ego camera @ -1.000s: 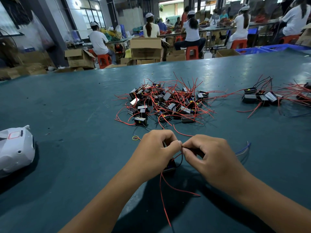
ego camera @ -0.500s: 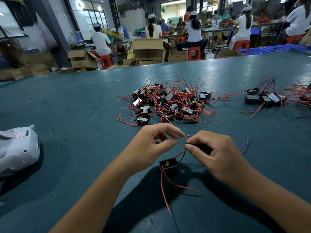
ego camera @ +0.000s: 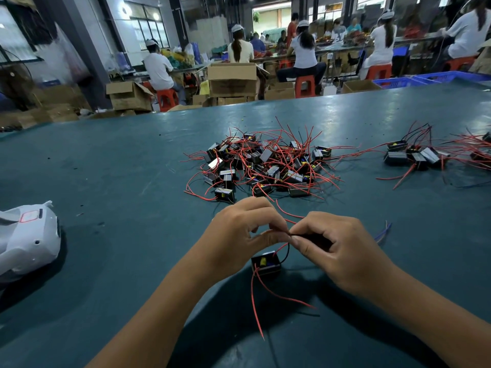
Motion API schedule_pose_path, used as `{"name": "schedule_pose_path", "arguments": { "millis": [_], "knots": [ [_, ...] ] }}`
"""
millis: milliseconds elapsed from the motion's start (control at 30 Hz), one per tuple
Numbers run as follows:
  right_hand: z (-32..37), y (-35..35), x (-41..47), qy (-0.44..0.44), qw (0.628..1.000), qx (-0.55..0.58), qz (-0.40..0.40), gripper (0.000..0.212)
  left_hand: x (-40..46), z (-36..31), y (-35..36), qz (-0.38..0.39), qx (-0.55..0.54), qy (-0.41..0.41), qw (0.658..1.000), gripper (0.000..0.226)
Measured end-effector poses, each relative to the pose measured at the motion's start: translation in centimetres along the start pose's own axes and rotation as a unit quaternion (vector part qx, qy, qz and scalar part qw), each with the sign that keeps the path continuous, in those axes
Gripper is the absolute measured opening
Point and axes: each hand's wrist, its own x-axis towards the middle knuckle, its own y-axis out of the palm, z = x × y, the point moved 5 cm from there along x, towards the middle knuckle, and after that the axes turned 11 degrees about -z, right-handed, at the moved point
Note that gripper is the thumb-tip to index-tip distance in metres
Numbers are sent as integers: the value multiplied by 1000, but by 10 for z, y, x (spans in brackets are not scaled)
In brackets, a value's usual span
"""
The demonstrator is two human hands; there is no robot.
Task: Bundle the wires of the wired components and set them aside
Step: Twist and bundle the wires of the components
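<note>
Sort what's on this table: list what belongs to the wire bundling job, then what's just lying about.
Job:
- small black boxy component with red wires, wires pinched by left hand and right hand
- central pile of black components with red wires
- smaller group at right

Lying about:
- white plastic shell
- blue wire strands

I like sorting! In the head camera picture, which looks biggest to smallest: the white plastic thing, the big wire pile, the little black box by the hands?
1. Big wire pile
2. White plastic thing, cut off by the edge, so unsure
3. Little black box
</note>
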Motion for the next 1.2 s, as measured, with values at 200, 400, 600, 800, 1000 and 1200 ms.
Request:
{"name": "schedule_pose_path", "arguments": {
  "millis": [200,400,600,800,1000,1200],
  "knots": [
    [6,1,-1,-60,997,-49,6,5,-3,5,5,38,-6,-65,997,11],
    [9,1,-3,-83,993,-81,-13,9,-10,9,9,74,-61,-177,979,16],
    [8,3,-3,-67,995,-71,-19,9,-12,9,4,102,-114,-218,964,14],
    [10,3,-5,-89,992,-86,-19,16,-13,9,5,98,-127,-265,951,16],
    [18,1,-4,-150,978,-138,-37,19,-15,6,9,78,-169,-361,914,34],
    [20,3,-6,-196,964,-171,-48,19,-20,2,18,71,-234,-458,855,38]
  ]
}}
